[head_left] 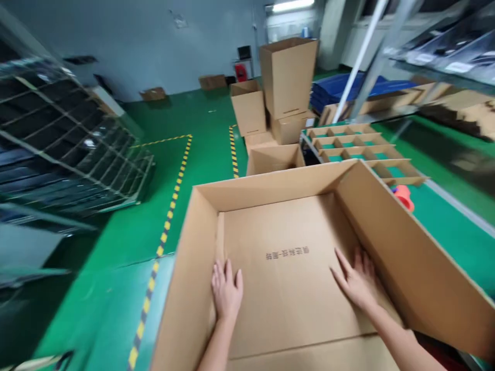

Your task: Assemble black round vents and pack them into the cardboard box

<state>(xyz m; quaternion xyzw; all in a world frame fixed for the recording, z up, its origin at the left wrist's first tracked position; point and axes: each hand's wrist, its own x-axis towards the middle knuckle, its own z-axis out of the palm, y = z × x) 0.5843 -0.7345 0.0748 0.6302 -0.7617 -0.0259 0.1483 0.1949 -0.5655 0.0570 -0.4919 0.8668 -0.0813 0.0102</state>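
Note:
A large open cardboard box [278, 304] fills the lower middle of the head view, with a line of dark printed characters on its inner bottom. Both of my hands are inside it. My left hand [227, 291] lies with fingers stretched along the bottom, close to the left wall. Near the right wall, my right hand [358, 281] has its fingers spread, some of them by the corner where bottom and wall meet. Neither hand holds anything.
Behind the box stand open cartons [288, 77]. A cardboard divider grid [359, 149] and an orange-red roll [404, 197] lie on the green-topped table at right. A wire cage cart [69, 139] stands left, beyond yellow-black floor tape [170, 214]. Shelving [444, 67] rises at right.

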